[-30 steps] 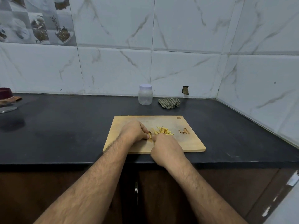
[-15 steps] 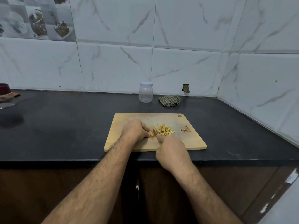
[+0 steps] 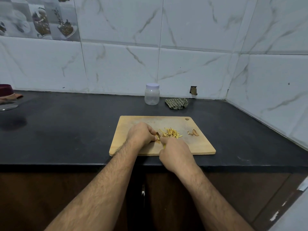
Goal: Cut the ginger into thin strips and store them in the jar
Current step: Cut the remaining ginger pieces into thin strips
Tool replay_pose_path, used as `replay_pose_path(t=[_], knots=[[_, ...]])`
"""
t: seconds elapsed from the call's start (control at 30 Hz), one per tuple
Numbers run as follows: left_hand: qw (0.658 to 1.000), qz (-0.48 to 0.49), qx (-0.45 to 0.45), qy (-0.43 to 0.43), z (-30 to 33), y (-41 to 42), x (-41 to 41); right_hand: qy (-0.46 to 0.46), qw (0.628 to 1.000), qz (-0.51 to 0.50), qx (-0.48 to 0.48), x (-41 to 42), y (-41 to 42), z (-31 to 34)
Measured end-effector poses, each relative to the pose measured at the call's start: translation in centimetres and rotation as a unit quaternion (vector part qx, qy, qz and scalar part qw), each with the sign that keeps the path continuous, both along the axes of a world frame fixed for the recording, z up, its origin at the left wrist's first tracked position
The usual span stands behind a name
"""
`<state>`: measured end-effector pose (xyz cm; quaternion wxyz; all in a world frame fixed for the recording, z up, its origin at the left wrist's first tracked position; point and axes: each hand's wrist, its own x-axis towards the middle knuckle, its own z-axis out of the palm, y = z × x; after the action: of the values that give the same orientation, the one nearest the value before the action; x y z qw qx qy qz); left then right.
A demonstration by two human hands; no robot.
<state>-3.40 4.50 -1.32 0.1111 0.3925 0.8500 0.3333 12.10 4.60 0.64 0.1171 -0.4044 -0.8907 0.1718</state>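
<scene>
Nearest the camera, two bare forearms reach over the front edge of the black stone tabletop (image 3: 66, 130) onto a rectangular light wooden cutting board (image 3: 196, 145) with a small round hole in its far right corner. The right hand (image 3: 176, 152) lies at the board's near edge with its fingers curled under and its forefinger stretched forward; whatever it grips is hidden beneath the hand, so I cannot tell what that is. The left hand (image 3: 141, 134) sits just to the left and a little farther back, its fingers bent and pressed together, the tips pinching a small brownish piece of ginger (image 3: 158, 135) against the board. The two hands nearly meet at that piece. Just beyond the right hand's forefinger and to the right of the left hand lies a loose heap of thin yellow ginger strips (image 3: 171, 134), touching the board only. Farther right on the board, apart from the heap, lie a few brown peel scraps (image 3: 193, 132). Beyond the board, near the white marbled tile wall (image 3: 191, 64), stands a small clear plastic jar (image 3: 152, 95) with a pale lilac screw lid on it; nothing shows inside. Just to its right lies a crumpled green checked cloth (image 3: 177, 103). At the far left edge sit a dark red bowl (image 3: 5, 90) and a glass lid (image 3: 8, 105), only partly in view.
</scene>
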Motion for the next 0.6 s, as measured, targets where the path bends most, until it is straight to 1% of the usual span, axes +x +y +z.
replay_pose_path(t=[0.33,0.5,0.6], knots=[[1.0,0.004,0.003,-0.001,0.0,0.2,-0.1,-0.027,0.999,-0.006,0.017,0.0,-0.7,0.4],[1.0,0.004,-0.009,0.001,0.1,0.1,0.0,-0.03,0.999,0.002,0.017,2.0,-1.6,-0.5],[1.0,0.005,-0.01,0.0,0.2,0.1,0.1,-0.014,1.0,-0.006,0.025,1.8,-1.2,-0.2]])
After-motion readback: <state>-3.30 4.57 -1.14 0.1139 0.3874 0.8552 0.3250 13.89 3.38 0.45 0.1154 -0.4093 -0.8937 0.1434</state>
